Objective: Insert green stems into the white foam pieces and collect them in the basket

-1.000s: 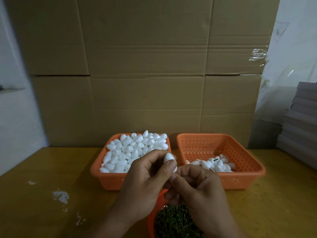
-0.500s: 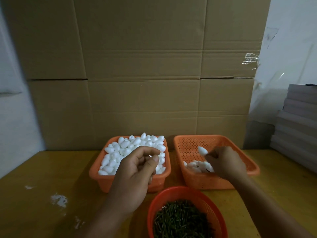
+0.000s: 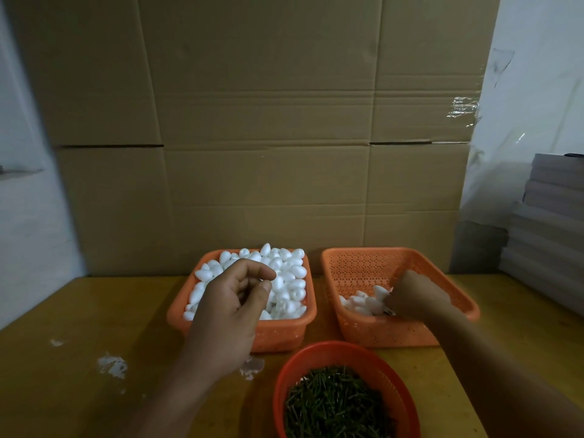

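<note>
I could read no brand, label or writing anywhere. The yellow-brown wooden table (image 3: 79, 311) carried white smears (image 3: 112, 365) at eight o'clock, and a wall of flattened cardboard (image 3: 262, 137) stood behind it, with clear tape (image 3: 463, 109) at two o'clock, a pale wall to either side and a stack of grey boards (image 3: 550, 229) at three o'clock.

My left hand (image 3: 227, 306) hovered over the left orange basket (image 3: 278, 338), heaped with plain white foam pieces (image 3: 284, 273); its fingers were curled with thumb and forefinger close together, and I saw nothing in them. My right hand (image 3: 417, 297) was down inside the right orange basket (image 3: 363, 270) at one o'clock, fingers bent among the small pile of finished foam pieces (image 3: 360, 303); I could not tell whether it gripped one. The round red basket (image 3: 319, 350) of green stems (image 3: 335, 403) sat at six o'clock, nearest me
</note>
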A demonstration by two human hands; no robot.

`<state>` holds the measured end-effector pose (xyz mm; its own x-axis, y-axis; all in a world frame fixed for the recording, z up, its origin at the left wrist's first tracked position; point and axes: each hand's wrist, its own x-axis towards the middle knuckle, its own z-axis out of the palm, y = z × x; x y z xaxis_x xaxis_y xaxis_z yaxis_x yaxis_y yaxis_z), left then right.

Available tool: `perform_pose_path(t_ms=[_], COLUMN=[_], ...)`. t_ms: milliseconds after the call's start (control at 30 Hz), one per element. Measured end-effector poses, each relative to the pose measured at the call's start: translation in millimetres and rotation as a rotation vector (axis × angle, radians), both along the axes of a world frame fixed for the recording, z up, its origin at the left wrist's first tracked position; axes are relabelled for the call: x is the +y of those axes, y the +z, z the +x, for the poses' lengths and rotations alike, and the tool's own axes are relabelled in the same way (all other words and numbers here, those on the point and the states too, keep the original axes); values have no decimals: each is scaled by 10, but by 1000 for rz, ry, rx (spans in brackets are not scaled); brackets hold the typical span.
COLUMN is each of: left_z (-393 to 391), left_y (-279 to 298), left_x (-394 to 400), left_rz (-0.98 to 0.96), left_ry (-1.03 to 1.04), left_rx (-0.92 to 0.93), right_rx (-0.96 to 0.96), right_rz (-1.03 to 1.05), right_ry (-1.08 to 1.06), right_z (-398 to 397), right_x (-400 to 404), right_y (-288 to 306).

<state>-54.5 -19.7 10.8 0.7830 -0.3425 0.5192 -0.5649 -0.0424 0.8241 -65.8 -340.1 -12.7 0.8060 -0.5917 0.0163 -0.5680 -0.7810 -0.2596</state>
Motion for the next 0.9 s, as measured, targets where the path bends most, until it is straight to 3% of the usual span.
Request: perform_pose_path(t_ms=[133,267,500,700,900], left_z=[25,146,541,735,840], left_y=[-5,-55,-283,-306,-309], left_x=[6,16,-104,-325,-447], left_rz=[18,105,466,669,798], left_ry=[21,93,219,128,5], left_rx=[19,0,-57,-62,-34], right_rx=[21,-84,-387,-694,-770], right_rz=[0,-16,21,48,51], right_ry=[24,23,211,310,300], right_z=[-14,-115,-546,-755,-922], right_x=[-28,2,457,788,933], right_y=[13,30,-39,-127,-265])
